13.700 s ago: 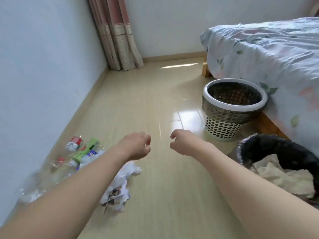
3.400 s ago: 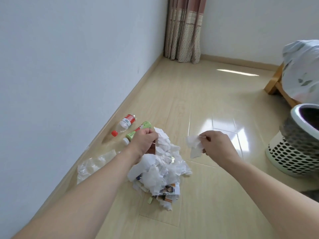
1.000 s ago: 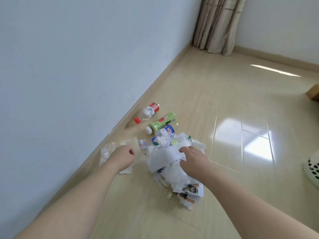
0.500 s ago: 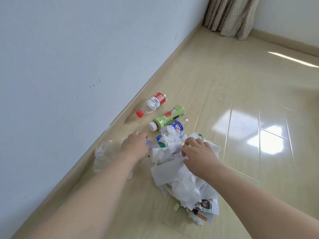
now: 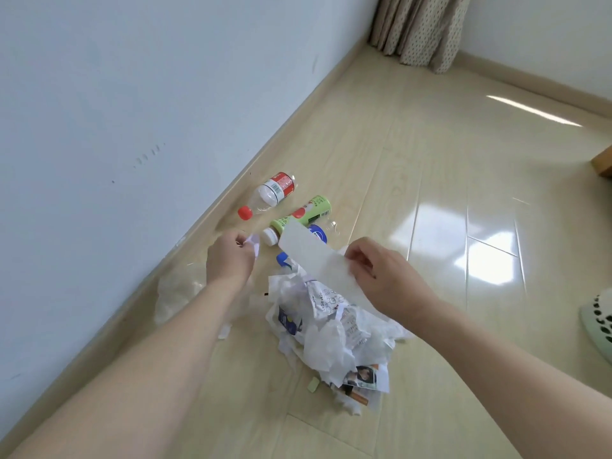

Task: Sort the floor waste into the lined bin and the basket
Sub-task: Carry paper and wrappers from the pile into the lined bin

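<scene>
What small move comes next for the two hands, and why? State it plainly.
Probably lift both hands clear of the heap and swing right. The right hand already grips a long white paper strip, and the left hand pinches a small white paper scrap. Both are full, and only the pale perforated plastic basket shows, at the right edge.

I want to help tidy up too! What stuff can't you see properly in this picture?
Head view only:
- Basket: cut off by the right edge; its inside is unseen.
- Lined bin: out of frame.
- Blue-capped bottle: mostly hidden behind the white paper strip held by the right hand.
- Small scrap pinched by the left hand: too small to identify.
- Paper pile: lower layers covered.
- Clear plastic by the wall: see-through, blurry shape.
</scene>
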`<state>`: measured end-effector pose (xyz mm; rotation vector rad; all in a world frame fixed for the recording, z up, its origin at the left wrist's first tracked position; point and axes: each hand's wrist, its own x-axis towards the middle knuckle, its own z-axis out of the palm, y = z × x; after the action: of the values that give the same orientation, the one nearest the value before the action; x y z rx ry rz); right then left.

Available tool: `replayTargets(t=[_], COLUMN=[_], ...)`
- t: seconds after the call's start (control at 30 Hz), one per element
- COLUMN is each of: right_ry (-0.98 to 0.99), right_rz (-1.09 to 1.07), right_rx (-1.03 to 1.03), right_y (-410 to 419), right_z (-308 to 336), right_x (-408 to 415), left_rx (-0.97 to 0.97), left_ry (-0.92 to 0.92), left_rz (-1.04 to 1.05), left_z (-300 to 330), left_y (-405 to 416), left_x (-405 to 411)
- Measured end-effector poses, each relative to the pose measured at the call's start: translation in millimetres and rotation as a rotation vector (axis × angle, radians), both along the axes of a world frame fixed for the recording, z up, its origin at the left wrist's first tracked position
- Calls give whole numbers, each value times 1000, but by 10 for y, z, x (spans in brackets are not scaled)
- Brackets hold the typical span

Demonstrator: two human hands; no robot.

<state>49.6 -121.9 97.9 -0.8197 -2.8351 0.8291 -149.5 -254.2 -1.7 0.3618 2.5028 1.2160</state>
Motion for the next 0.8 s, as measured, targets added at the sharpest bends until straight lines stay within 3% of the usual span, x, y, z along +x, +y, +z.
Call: replayTargets(t=[0.17,0.37,0.6,0.8], right_ry=[95,154,265,264], right_rz=[-203,-454,-834,-1132], right_rx=[20,100,181,165], right_y=[151,440,890,988], right_z=[359,920,1556,1369], right_x=[417,1546,3660,5235], left_rx=[142,394,398,310], left_ry=[282,83,19,92], left_rz=[-1,-352,-824,-1105], left_z=[767,1575,2224,2330], left_y=[366,992,1822,2335], left_x=[374,1510,3369,5057])
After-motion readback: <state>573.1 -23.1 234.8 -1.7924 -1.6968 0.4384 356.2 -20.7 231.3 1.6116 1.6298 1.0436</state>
